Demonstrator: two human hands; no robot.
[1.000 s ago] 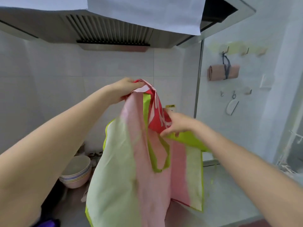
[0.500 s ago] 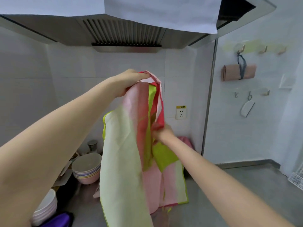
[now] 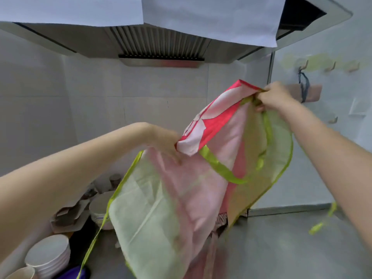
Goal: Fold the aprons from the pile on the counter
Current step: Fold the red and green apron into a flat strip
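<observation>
Fingers of right hand and left hand pinch thin translucent pink-green apron top, stretched.

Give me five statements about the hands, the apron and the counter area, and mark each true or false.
1. Both hands grip the apron. True: the left hand and the right hand each hold its top edge.
2. The apron lies flat on the counter. False: it hangs in the air above the counter.
3. The right hand is higher than the left. True.
4. The apron's trim is blue. False: the trim is lime green.
5. The stacked bowls stand at the right. False: they are at the lower left.
</observation>
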